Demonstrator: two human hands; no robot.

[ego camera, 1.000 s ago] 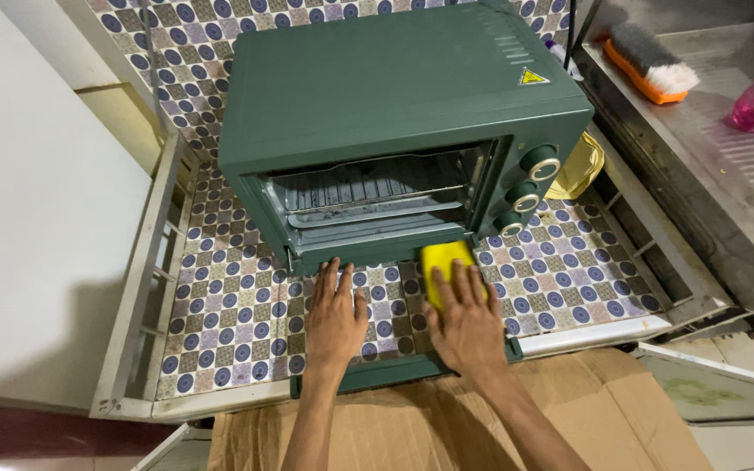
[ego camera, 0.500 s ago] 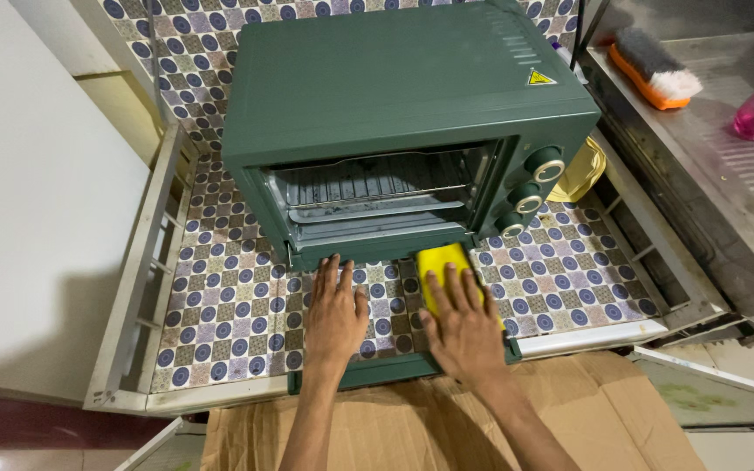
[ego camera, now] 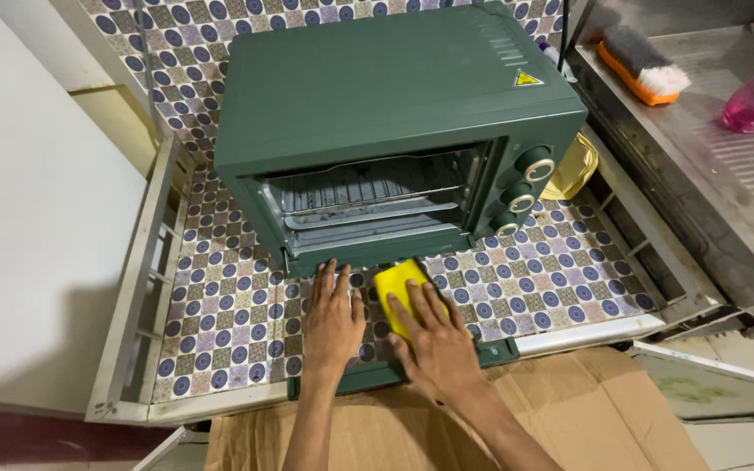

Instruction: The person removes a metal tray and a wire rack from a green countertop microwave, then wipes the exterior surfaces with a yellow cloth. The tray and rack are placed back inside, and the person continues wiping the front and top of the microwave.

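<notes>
A yellow sponge, flat and rectangular, lies on the lowered glass door of a dark green toaster oven, with its long side running toward 11 o'clock. Its near half is covered. The door lies flat and open at the oven's 6 o'clock, showing patterned tile through the glass. Inside the oven sit a wire rack and a tray.
</notes>
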